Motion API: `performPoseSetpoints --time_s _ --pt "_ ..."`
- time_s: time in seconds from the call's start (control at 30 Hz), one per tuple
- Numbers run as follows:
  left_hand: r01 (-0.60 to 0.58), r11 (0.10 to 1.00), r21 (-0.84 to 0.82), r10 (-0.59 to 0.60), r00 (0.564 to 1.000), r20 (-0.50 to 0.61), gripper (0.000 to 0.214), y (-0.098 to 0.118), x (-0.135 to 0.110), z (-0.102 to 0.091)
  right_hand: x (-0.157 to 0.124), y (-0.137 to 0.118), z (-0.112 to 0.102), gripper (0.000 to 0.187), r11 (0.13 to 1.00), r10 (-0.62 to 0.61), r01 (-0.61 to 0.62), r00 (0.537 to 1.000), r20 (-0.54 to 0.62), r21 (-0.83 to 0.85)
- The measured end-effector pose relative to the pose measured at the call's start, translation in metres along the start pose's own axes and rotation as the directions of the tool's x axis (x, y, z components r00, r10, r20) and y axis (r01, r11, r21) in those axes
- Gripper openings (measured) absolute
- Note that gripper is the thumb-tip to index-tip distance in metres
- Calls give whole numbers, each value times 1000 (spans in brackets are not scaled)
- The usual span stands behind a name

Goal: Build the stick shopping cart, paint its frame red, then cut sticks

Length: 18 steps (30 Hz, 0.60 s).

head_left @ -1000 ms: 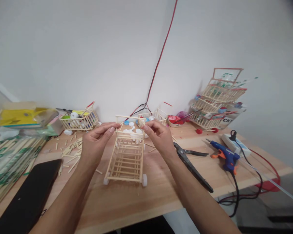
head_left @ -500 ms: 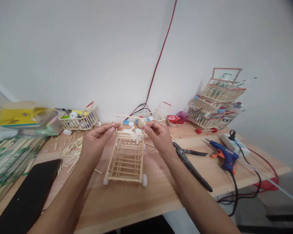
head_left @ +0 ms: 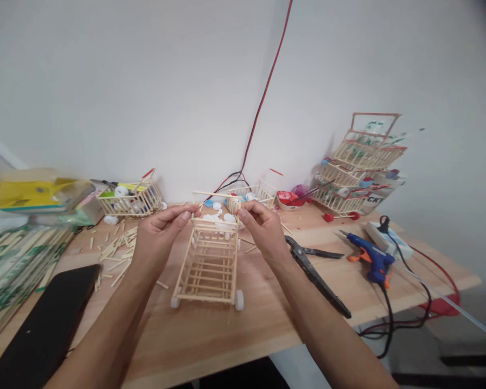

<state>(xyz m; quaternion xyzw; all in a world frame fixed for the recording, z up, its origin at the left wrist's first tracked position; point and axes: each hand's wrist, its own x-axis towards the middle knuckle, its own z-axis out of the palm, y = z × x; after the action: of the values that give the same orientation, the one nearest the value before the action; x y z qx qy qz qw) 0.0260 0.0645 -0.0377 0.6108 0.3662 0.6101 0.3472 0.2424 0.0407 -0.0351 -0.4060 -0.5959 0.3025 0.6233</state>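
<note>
A small cart built of thin wooden sticks (head_left: 209,265) stands on the wooden table (head_left: 227,329) on white wheels. My left hand (head_left: 159,237) pinches the far left upright of its handle frame. My right hand (head_left: 262,229) pinches the far right upright. A thin stick forms the handle bar between the two pinches. Both hands have their fingers closed on the sticks.
Black shears (head_left: 318,273) lie right of the cart, then a blue glue gun (head_left: 370,259) with its cable and a white power strip (head_left: 389,237). Finished stick carts (head_left: 360,167) are stacked at the back right. Another cart (head_left: 132,199), loose sticks (head_left: 115,251), stick packets (head_left: 14,270) and a black phone (head_left: 51,319) are on the left.
</note>
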Motion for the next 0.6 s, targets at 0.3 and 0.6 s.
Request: performPoseSetpoints --time_s 0.3,0.6 --pt "-9 1000 6 9 1000 -7 14 -1 0 1 -1 0 1 18 1000 0 0 1000 -4 4" --pt "14 999 47 -14 1000 -16 19 0 0 1 -2 1 0 21 1000 -7 7 1000 -3 -15"
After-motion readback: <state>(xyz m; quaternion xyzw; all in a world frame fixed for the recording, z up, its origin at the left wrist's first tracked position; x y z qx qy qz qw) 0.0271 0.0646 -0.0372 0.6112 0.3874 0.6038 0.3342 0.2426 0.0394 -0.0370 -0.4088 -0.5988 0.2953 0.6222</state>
